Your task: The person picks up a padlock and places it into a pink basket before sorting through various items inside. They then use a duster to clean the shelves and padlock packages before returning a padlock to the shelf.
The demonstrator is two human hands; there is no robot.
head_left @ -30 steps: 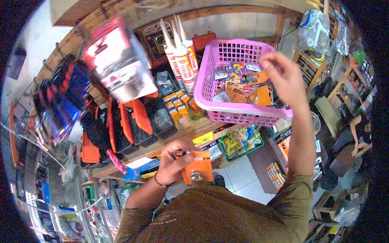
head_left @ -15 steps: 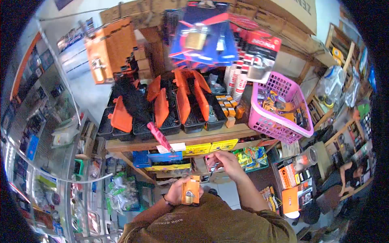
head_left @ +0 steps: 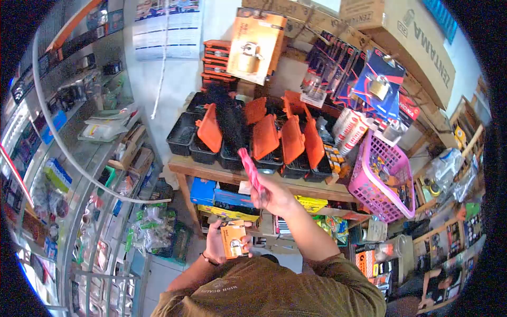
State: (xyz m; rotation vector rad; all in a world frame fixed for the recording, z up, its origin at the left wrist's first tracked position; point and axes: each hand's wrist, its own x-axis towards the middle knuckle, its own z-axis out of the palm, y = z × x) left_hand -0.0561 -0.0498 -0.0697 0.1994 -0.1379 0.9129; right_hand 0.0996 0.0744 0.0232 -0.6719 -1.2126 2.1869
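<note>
My left hand (head_left: 214, 245) is closed around an orange carded padlock (head_left: 233, 236), held upright before my chest with its printed front showing. My right hand (head_left: 275, 198) is wrapped around the lower end of the pink handle of a black duster (head_left: 249, 168). The duster's dark bristles reach up over the black bins (head_left: 181, 136) with raised orange lids (head_left: 265, 138) on the wooden shelf. Farther up, another carded padlock (head_left: 252, 50) hangs on an orange card.
Right of the bins stands a pink basket (head_left: 364, 185) of small packs. Blue padlock cards (head_left: 377, 87) hang above it, below a large cardboard box (head_left: 406, 42). A glass display case (head_left: 95, 174) runs along the left. Yellow boxes (head_left: 311, 204) sit under the shelf.
My right hand has moved up and left onto the duster's handle. My left hand and the carded padlock have shifted slightly left. The camera view has turned left.
</note>
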